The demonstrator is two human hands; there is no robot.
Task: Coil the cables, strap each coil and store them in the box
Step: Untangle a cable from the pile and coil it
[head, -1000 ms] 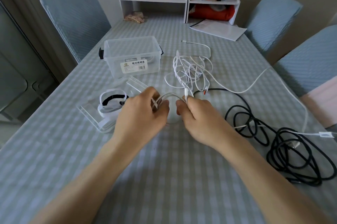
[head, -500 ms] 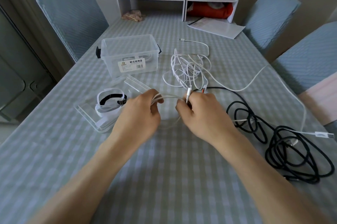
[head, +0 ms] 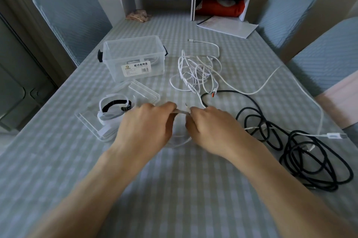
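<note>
Thin white cable coil (head: 179,137), a few loose loops wide, held just above the counter (head: 174,189) between both hands. Left hand (head: 144,124) and right hand (head: 210,127) each close their grip around the strands at the coil's top; a plug tip projects upward there. Clear box (head: 133,57) stands open beyond, near the left hand.

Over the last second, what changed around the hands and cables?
The left hand and right hand kept gripping the white coil, flattening its loop between them. The box, straps, white tangle and black cable stayed put.
</note>
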